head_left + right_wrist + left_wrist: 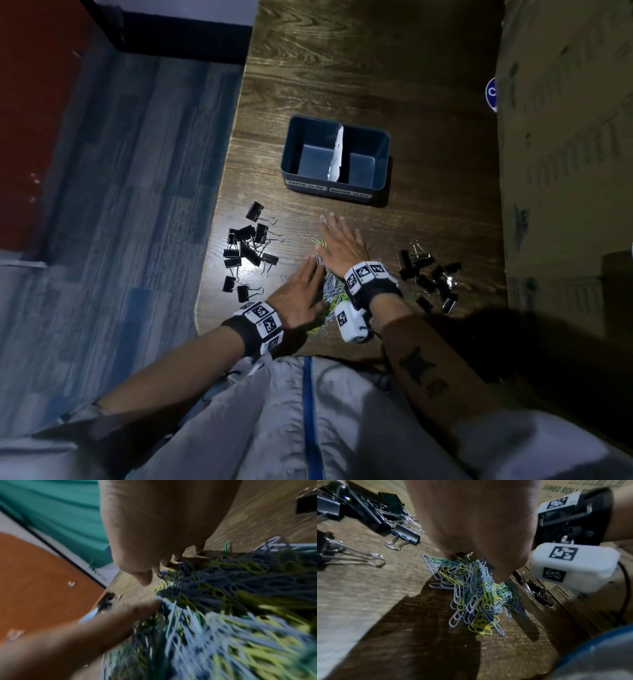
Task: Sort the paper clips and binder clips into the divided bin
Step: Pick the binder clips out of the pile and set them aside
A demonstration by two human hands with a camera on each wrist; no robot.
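Note:
A heap of blue, yellow and green paper clips [331,293] lies on the wooden table near its front edge, between my two hands. My left hand [301,287] lies against the heap's left side with straight fingers. My right hand [342,240] rests flat over the heap's far end, fingers spread. The left wrist view shows the paper clips [474,595] under my palm [471,520]. In the blurred right wrist view the paper clips [223,601] fill the lower right. Black binder clips lie in two groups, one left [250,250] and one right [428,277]. The dark divided bin [385,164] stands beyond, both compartments empty.
A white divider [336,154] splits the bin; front labels read paper clips on the left, binder clips on the right. A large cardboard box [565,171] walls off the table's right side. The table's left edge [219,205] drops to blue carpet.

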